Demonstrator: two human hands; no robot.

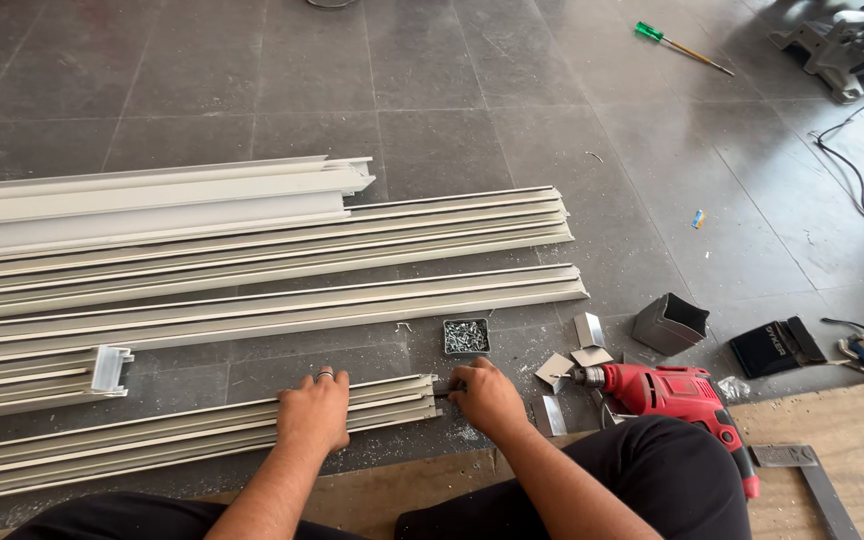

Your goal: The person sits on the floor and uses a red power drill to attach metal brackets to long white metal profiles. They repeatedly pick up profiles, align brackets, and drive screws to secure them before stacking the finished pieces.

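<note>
1. left hand [314,408] lies flat, fingers spread, pressing the near aluminium profile [192,435].
2. right hand [485,397] curls closed at the profile's right end; what it grips, cannot tell.
3. red drill [677,398] lies just right.

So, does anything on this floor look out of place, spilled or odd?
Mostly loose litter: a green-handled screwdriver lies alone far from the hands, metal offcuts sit scattered beside the red drill, and shavings dust the tiles by the right hand. No damage is visible.
</note>
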